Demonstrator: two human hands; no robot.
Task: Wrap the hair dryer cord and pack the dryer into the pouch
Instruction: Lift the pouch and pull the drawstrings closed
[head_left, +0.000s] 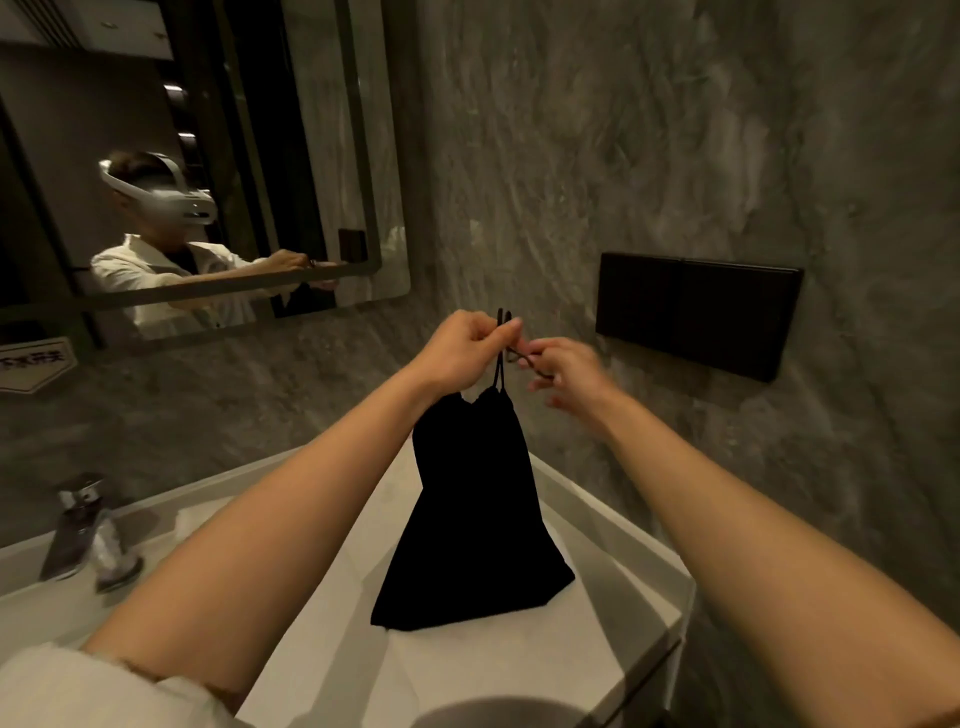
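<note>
A black drawstring pouch (475, 519) stands on the white counter (332, 649), its mouth cinched tight and its bottom bulging. My left hand (462, 348) pinches the black drawstring (502, 332) above the pouch and holds it taut. My right hand (563, 371), slightly blurred, grips a loop of the same drawstring just to the right. The hair dryer and its cord are not visible; whatever fills the pouch is hidden.
A chrome faucet (85, 530) stands at the left by the sink. A mirror (208, 156) on the marble wall reflects a person with a headset. A black wall panel (696, 314) hangs to the right. The counter edge drops off at the right.
</note>
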